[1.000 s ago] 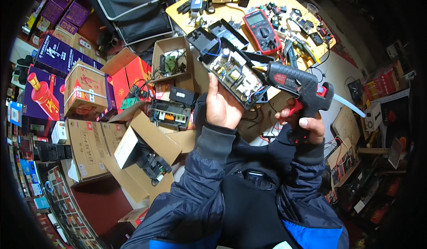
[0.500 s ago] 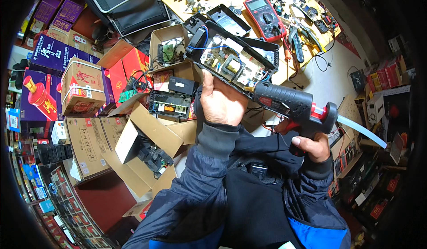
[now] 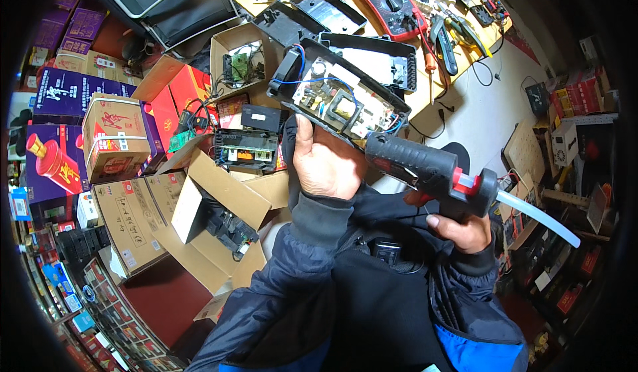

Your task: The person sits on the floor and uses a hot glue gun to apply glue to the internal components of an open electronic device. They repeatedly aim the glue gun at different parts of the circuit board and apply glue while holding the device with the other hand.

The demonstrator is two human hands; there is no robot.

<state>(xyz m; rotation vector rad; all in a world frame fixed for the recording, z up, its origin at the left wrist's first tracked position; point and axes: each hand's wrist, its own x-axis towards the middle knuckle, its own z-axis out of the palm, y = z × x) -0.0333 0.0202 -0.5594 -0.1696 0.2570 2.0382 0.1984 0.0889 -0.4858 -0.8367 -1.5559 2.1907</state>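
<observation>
My left hand (image 3: pixel 329 166) holds up an open black plastic case (image 3: pixel 284 88) from beneath, thumb against its near wall and the other fingers hidden under it. Inside sits a circuit board (image 3: pixel 318 98) crowded with components, a yellow-topped transformer and blue wires. In my right hand (image 3: pixel 468 231) is a black glue gun (image 3: pixel 415 163), gripped by its handle. A whitish glue stick (image 3: pixel 541 219) sticks out of its back end. The gun's nose reaches the right end of the case; whether the tip touches the board cannot be made out.
Beyond the case, a yellow table (image 3: pixel 420 103) bears a red multimeter (image 3: pixel 389 6), yellow-handled pliers (image 3: pixel 472 36), black case covers (image 3: pixel 329 10) and loose parts. At left stand an open carton (image 3: pixel 226 179) with black electronics and several stacked boxes (image 3: pixel 119 136). A folded black chair (image 3: pixel 166 6) is behind.
The case, in my left hand, sits slightly lower and further left in the picture, and the glue gun has dropped along with it. The surrounding view has shifted a little too.
</observation>
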